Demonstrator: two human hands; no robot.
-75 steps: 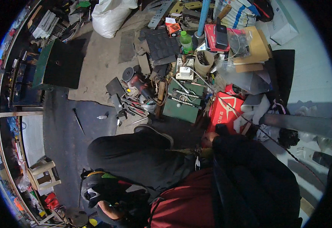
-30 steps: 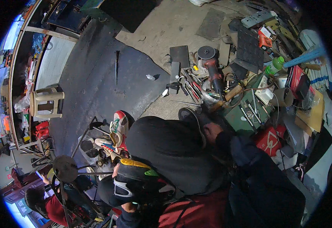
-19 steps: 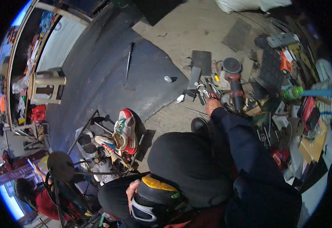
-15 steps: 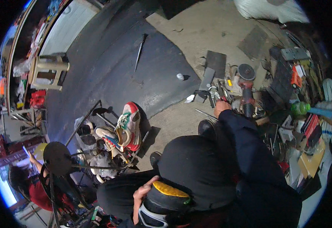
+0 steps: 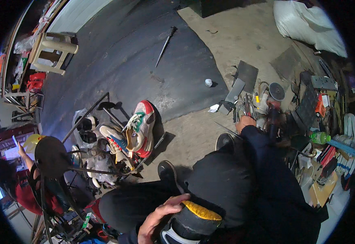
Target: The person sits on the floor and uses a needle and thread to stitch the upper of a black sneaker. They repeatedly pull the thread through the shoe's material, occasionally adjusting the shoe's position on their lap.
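My left hand (image 5: 161, 217) is closed round the edge of a black shoe (image 5: 193, 223) with a yellow patch and white trim, held low over my lap. Reaching forward, my right hand (image 5: 246, 123) has its fingers curled down among hand tools (image 5: 247, 106), some with red handles, on the floor. What those fingers hold is hidden. A thin pointed metal rod (image 5: 226, 129) juts out to the left beside my right wrist. Left of my knees, a white, red and green sneaker (image 5: 141, 128) lies by an iron shoe stand (image 5: 98, 152).
An angle grinder's disc (image 5: 277, 92) rises behind the tools. Clutter and a green bottle (image 5: 319, 138) line the right side. A long metal spike (image 5: 166, 46) and a small white pot (image 5: 208, 83) sit on the dark mat (image 5: 124, 53). Another person (image 5: 27, 187) sits at left.
The view has shifted, so most floor things appear lower or farther right. My left hand and the black shoe show farther right; my right hand stays at the tools.
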